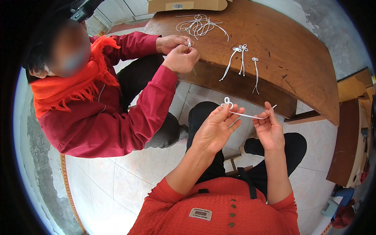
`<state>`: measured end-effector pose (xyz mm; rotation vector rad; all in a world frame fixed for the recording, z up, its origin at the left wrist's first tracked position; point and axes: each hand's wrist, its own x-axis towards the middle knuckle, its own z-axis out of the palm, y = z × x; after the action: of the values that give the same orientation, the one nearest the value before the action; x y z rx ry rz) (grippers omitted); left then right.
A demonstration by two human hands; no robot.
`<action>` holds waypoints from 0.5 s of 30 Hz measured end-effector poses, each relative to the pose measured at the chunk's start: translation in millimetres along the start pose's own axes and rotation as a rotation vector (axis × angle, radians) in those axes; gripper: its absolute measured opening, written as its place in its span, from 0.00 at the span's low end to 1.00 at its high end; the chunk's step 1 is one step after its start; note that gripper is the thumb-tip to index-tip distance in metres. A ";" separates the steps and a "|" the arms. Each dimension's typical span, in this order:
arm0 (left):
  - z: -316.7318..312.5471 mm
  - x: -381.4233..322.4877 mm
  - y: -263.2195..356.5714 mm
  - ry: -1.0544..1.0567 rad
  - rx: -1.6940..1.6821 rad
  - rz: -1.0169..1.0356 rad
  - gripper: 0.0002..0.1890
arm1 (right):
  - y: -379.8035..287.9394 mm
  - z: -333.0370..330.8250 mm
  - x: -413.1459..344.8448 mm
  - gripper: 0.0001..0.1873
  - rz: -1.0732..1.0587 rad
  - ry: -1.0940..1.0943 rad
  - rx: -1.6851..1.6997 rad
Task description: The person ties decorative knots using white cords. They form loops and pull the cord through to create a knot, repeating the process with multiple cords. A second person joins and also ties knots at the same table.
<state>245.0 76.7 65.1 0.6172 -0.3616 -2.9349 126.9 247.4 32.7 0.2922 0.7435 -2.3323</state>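
Between the thumb and fingers of my left hand (216, 127) is a white cord knot with small loops (226, 102). From it a white cord tail (246, 115) stretches across to my right hand (270, 126), whose thumb and fingers pinch it near its end. The tip pokes out above the right fingers. Both hands are raised above my lap, short of the table's near edge. On the table lie several finished-looking looped cord knots with hanging tails, among them a single knot (255, 59) and a pair side by side (241, 48).
The brown wooden table (282, 44) spans the far side, with a loose heap of white cord (199, 26) and a cardboard box (188, 5) on it. At my left a seated co-worker (117, 117) handles a small white cord piece (189, 43). A wooden cabinet (342, 141) stands right.
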 end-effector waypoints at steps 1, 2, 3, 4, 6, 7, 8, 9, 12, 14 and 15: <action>0.5 -0.9 0.8 0.008 0.002 0.004 0.06 | -0.5 5.3 -0.5 0.12 0.001 0.006 -0.023; 0.3 -1.9 2.1 0.020 0.005 0.012 0.06 | 0.1 11.7 -1.8 0.12 -0.023 -0.055 -0.087; 0.1 -2.9 2.9 0.035 0.008 0.023 0.05 | 1.4 19.0 -4.0 0.12 -0.049 -0.101 -0.155; -0.1 -3.4 3.2 0.031 0.018 0.040 0.05 | 2.5 27.0 -7.3 0.12 -0.083 -0.061 -0.243; -0.4 -3.2 2.3 0.052 0.043 0.067 0.05 | 8.3 43.8 -19.8 0.12 -0.185 -0.113 -0.635; -0.3 -2.8 1.3 0.034 0.063 0.102 0.05 | 12.7 52.4 -26.8 0.12 -0.240 -0.104 -0.836; -0.2 -2.4 0.1 0.043 0.088 0.130 0.05 | 18.4 60.8 -32.2 0.11 -0.296 -0.141 -0.927; -0.1 -2.1 -1.3 0.051 0.114 0.159 0.05 | 22.4 68.6 -37.0 0.10 -0.303 -0.133 -1.010; -0.5 -1.1 -3.7 0.024 0.192 0.232 0.05 | 30.8 86.2 -44.3 0.07 -0.362 -0.166 -1.186; -1.8 -2.0 -4.6 0.053 0.224 0.228 0.05 | 33.6 92.0 -45.5 0.07 -0.400 -0.124 -1.323; -2.6 -2.5 -4.7 0.057 0.229 0.232 0.05 | 34.6 93.6 -45.2 0.06 -0.421 -0.104 -1.389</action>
<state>248.1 81.1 62.5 0.6370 -0.7176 -2.6701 182.7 195.5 111.3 -0.6412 2.2414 -1.5851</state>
